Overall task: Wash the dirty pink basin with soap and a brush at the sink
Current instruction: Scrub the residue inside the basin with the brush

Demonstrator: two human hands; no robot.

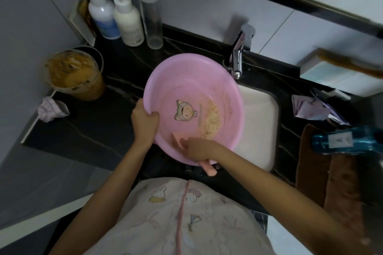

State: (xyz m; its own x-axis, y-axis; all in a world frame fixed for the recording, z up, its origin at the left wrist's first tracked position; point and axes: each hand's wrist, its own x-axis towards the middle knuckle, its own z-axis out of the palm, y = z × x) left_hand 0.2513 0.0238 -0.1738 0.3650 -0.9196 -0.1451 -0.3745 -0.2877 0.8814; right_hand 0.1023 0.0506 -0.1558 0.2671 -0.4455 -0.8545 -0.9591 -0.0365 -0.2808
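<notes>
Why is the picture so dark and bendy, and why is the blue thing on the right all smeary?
Head view: the room light is dim, so the black counter looks murky, and the wide lens bends its edges; the blue bottle sits at the frame's edge and is blurred; the tap shows a bright glint; the pink basin in the middle is sharpest.

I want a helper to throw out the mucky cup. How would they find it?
Find the pink basin held at the sink, then look along the black counter to the person's left. The cup stands by the wall, nearer than the two white pump bottles. It alone is clear plastic smeared inside with orange-brown muck.
</notes>
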